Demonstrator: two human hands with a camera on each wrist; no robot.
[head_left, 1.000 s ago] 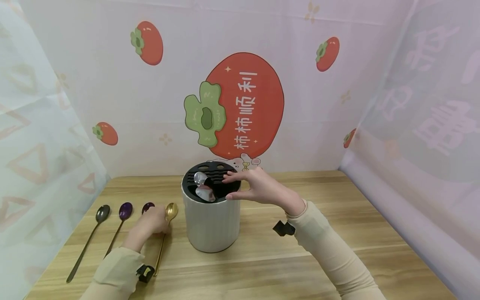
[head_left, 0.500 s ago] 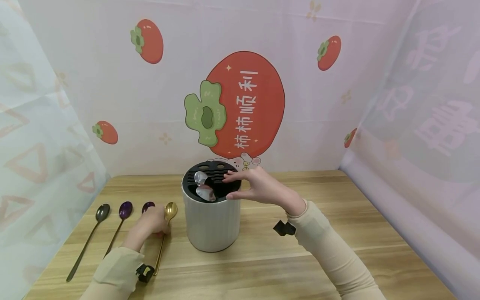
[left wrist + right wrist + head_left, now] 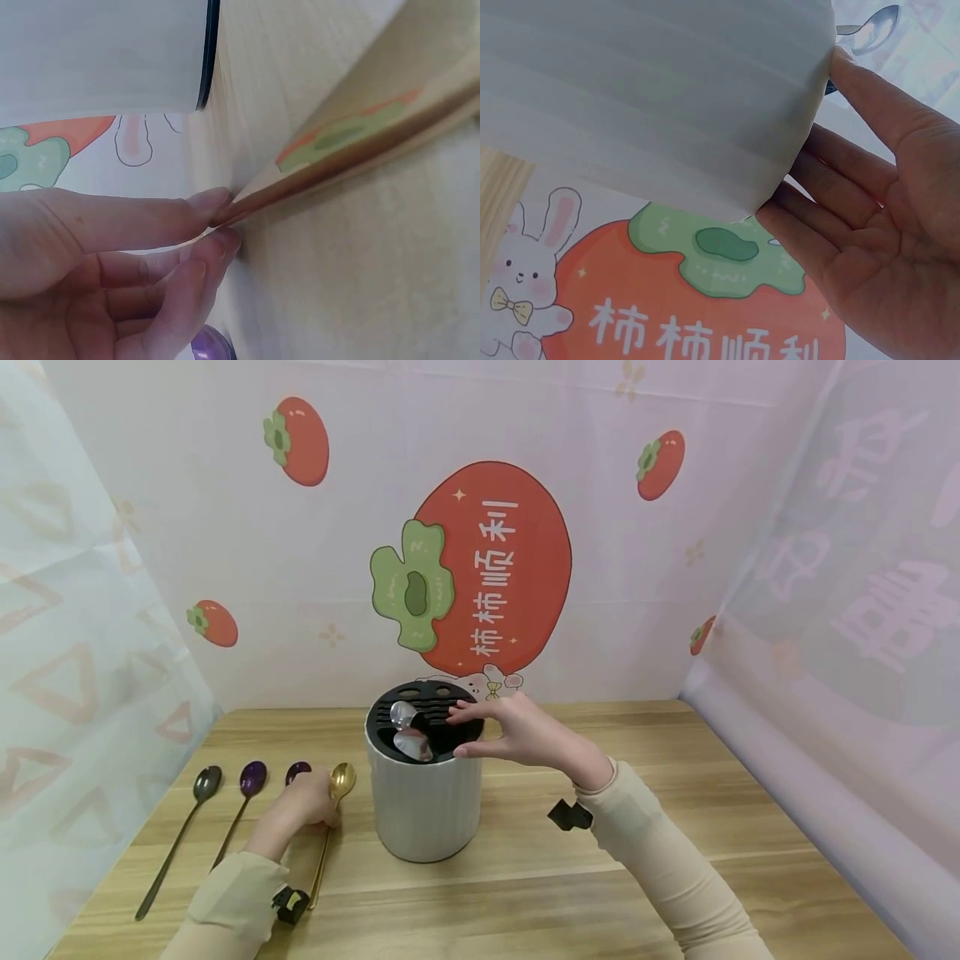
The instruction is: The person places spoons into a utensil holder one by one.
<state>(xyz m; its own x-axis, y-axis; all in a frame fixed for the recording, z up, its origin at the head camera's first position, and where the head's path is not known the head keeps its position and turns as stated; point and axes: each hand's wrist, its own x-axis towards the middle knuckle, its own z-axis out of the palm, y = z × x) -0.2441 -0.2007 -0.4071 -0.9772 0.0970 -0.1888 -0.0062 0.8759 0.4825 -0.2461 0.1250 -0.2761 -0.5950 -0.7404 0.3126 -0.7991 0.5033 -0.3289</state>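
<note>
On the left of the table, my left hand (image 3: 303, 802) pinches a gold spoon (image 3: 342, 779) by its handle, just below the bowl. The left wrist view shows the shiny handle (image 3: 352, 157) between thumb and fingertips. A white ribbed utensil holder (image 3: 425, 810) with a black slotted top (image 3: 382, 700) stands at mid-table. Two silver spoons (image 3: 413, 744) stick up out of its large opening. My right hand (image 3: 517, 735) rests at the holder's right rim, fingers extended over the top and thumb at the near side; in the right wrist view its fingertips (image 3: 844, 64) meet the rim.
Left of the gold spoon lie a purple spoon (image 3: 297, 771), partly hidden by my left hand, another purple spoon (image 3: 253, 778) and a dark grey spoon (image 3: 207, 783). Printed cloth (image 3: 615, 568) hangs behind the wooden table (image 3: 555, 885) and along both sides.
</note>
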